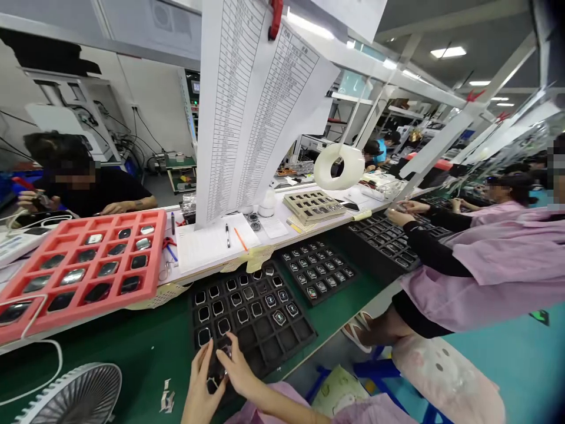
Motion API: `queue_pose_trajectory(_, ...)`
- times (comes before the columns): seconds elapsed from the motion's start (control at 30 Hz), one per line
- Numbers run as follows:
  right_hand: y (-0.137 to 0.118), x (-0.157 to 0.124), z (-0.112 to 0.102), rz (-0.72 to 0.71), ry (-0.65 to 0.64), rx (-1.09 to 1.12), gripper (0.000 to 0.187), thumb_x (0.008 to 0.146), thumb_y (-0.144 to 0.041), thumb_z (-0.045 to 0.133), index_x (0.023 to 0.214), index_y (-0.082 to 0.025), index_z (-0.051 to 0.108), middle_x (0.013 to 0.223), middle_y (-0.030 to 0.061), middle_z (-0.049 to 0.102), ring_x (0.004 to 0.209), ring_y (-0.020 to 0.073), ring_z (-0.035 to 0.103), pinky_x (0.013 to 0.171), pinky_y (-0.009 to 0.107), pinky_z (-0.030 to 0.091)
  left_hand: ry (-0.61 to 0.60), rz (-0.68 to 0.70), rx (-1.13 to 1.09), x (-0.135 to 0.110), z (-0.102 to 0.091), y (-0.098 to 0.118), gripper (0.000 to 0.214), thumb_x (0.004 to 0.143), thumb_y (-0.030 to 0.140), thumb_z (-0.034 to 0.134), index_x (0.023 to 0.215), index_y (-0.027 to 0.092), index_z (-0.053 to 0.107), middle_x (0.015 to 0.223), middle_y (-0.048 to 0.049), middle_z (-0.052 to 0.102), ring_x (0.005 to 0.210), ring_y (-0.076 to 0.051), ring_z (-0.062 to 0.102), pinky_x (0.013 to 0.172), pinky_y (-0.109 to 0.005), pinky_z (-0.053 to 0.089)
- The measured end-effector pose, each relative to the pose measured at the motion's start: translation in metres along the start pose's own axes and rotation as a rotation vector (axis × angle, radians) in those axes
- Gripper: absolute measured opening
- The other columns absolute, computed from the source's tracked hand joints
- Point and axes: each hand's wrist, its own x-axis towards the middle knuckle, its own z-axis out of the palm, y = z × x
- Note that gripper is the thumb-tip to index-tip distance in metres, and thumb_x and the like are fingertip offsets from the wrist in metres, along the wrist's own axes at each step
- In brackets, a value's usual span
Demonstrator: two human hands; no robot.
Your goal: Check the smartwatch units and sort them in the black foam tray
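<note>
Stretching out before the person, the green tabletop [145, 330] puts the work low and close to the body. A white shelf [174, 272] stands above its far side, probably so that papers [198, 247] and other gear lie clear of the handling space. Up there rests the pink tray [156, 253], its thick walls parting dark, glossy pieces [73, 277], likely to spare them scratches.

The black tray [289, 338] lies down on the green, its near end right under the hands; I'd say the grid is there to part the watches [223, 325], each flat in its own compartment.

Over the tray's near-left end, the two hands all but meet. The left hand [203, 374] curves inward, thumb and forefinger spread; from where I stand I can't tell whether it grips anything. The right hand [236, 362] brings thumb and forefinger close, seemingly pinching one small watch [226, 352], mostly hidden by the fingers. Held this low over the tray, it would not fall far.
</note>
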Motion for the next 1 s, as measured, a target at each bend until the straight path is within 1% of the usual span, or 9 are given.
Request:
queue_pose_trajectory(0.07,-0.005,-0.006,-0.002,-0.014,-0.06,-0.175,0.059,0.084,-0.03,0.054,0.138,-0.017,0.033,0.133,0.0159,0.051,0.122,0.0268,0.049,0.103,0.042,0.035,-0.093,0.065,0.103,0.003,-0.002,0.0,0.068,0.066,0.021,0.057,0.133,0.025,0.048,0.137,-0.007,0.049,0.127,-0.027,0.046,0.102,-0.039,0.044)
queue_pose_trajectory(0.13,-0.007,-0.011,-0.002,-0.017,-0.097,-0.322,0.065,0.082,-0.022,0.052,0.142,-0.016,0.028,0.135,0.0172,0.05,0.122,0.0289,0.05,0.101,0.044,0.037,-0.18,0.051,0.164,0.004,0.001,0.0,0.066,0.063,0.012,0.051,0.127,0.023,0.054,0.131,-0.0071,0.056,0.121,-0.025,0.053,0.102,-0.037,0.045)
queue_pose_trajectory(0.3,-0.007,-0.018,-0.002,0.01,-0.128,-0.437,0.078,0.073,-0.009,0.05,0.146,-0.017,0.023,0.128,0.017,0.057,0.113,0.0302,0.057,0.095,0.042,0.042,-0.186,0.018,0.309,0.0,0.011,0.002,0.062,0.062,0.008,0.046,0.122,0.017,0.057,0.121,-0.0095,0.064,0.112,-0.022,0.06,0.097,-0.033,0.049)
queue_pose_trajectory(0.4,-0.007,-0.017,-0.01,0.04,-0.165,-0.353,0.079,0.071,-0.013,0.058,0.143,-0.02,0.029,0.116,0.0119,0.063,0.109,0.0283,0.058,0.093,0.04,0.042,-0.141,-0.021,0.315,-0.005,0.009,0.007,0.057,0.058,0.009,0.051,0.112,0.022,0.063,0.115,-0.0064,0.068,0.106,-0.024,0.064,0.094,-0.033,0.051)
queue_pose_trajectory(0.5,-0.012,-0.015,-0.022,0.206,-0.197,-0.043,0.075,0.064,-0.025,0.071,0.134,-0.021,0.042,0.093,0.0033,0.065,0.088,0.0229,0.063,0.079,0.035,0.047,-0.102,0.001,0.237,-0.011,0.003,0.013,0.045,0.061,0.023,0.063,0.106,0.026,0.065,0.109,-0.0035,0.071,0.101,-0.027,0.067,0.089,-0.034,0.054)
queue_pose_trajectory(0.57,-0.018,-0.014,-0.032,0.346,-0.278,0.223,0.066,0.058,-0.034,0.078,0.118,-0.02,0.054,0.081,-0.0005,0.061,0.072,0.0178,0.062,0.068,0.031,0.048,-0.084,0.027,0.178,-0.014,-0.001,0.017,0.045,0.062,0.035,0.069,0.106,0.026,0.065,0.108,-0.0028,0.072,0.098,-0.027,0.068,0.085,-0.033,0.056)
queue_pose_trajectory(0.63,-0.025,-0.013,-0.04,0.44,-0.416,0.388,0.055,0.052,-0.039,0.083,0.099,-0.017,0.063,0.074,-0.0013,0.06,0.064,0.0141,0.059,0.064,0.03,0.047,-0.087,0.04,0.133,-0.017,-0.005,0.022,0.047,0.061,0.038,0.072,0.107,0.027,0.065,0.109,-0.0025,0.072,0.099,-0.028,0.067,0.085,-0.032,0.056)
queue_pose_trajectory(0.77,-0.033,-0.014,-0.045,0.494,-0.597,0.423,0.049,0.042,-0.037,0.089,0.078,-0.013,0.067,0.072,0.0001,0.061,0.061,0.0109,0.059,0.066,0.027,0.046,-0.145,0.037,0.115,-0.023,-0.008,0.032,0.049,0.064,0.038,0.072,0.111,0.028,0.064,0.115,-0.0025,0.069,0.105,-0.027,0.065,0.089,-0.032,0.055)
queue_pose_trajectory(1.0,-0.03,-0.016,-0.039,0.489,-0.594,0.37,0.043,0.041,-0.032,0.089,0.075,-0.015,0.07,0.068,-0.001,0.062,0.061,0.0118,0.06,0.063,0.026,0.047,-0.184,0.057,0.147,-0.026,-0.014,0.041,0.051,0.063,0.044,0.074,0.112,0.031,0.066,0.117,-0.0026,0.068,0.109,-0.029,0.062,0.093,-0.036,0.053)
